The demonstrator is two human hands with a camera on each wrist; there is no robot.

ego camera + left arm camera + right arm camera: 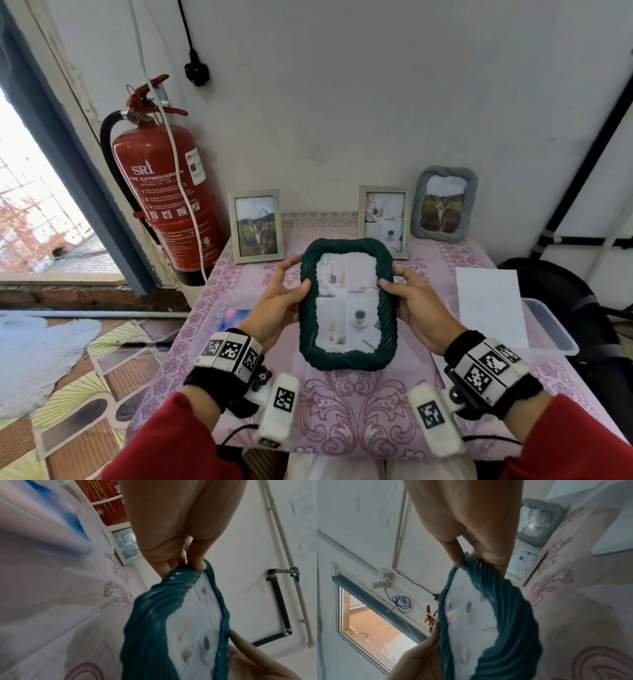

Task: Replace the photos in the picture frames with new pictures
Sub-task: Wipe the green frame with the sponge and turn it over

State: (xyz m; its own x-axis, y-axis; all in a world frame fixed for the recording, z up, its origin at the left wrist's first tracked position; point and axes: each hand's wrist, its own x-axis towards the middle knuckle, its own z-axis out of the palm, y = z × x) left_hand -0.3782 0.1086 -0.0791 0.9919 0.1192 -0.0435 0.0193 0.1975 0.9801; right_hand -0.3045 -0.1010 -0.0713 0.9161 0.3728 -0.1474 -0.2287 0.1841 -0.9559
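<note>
On the pink cloth by the wall, I grip the green frame by its sides, left hand and right hand pinching it. Beyond my grip stand three frames; which are finished, I cannot tell.

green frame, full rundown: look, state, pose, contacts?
The green frame is dark teal, rectangular with wavy, ribbed edges that look glossy like plastic or ceramic. It holds a pale collage picture of room scenes. It is held upright in portrait, face toward the camera, above the pink tablecloth. The left hand and right hand grip its side edges.
</note>
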